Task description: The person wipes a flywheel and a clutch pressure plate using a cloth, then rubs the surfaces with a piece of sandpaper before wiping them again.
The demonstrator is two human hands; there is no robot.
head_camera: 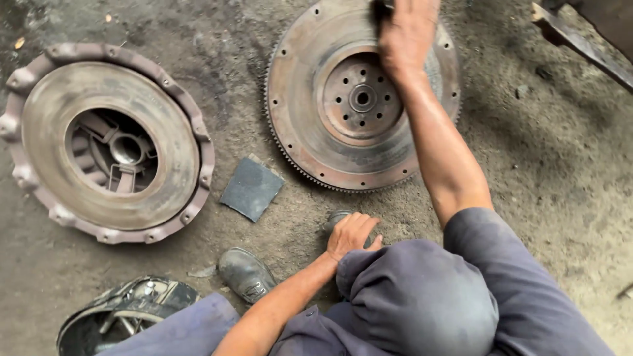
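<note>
Floor [567,165]: bare, dirty concrete with dark oily stains, parts laid straight on it.

Rusty toothed flywheel [310,125] lies flat at top centre, ring gear around its rim, bolt-hole hub in the middle. Clutch pressure plate [46,132] lies flat at left, well apart from the flywheel, lugged cover rim around a worn friction face. Dark sandpaper sheet [251,188] sits between the two, just beside the flywheel's lower edge. Black shoe [245,273] is planted below the sheet. Another dark housing part [122,313] sits at bottom left, partly cut off by the frame edge. Small debris scattered near the top-left corner.
</note>
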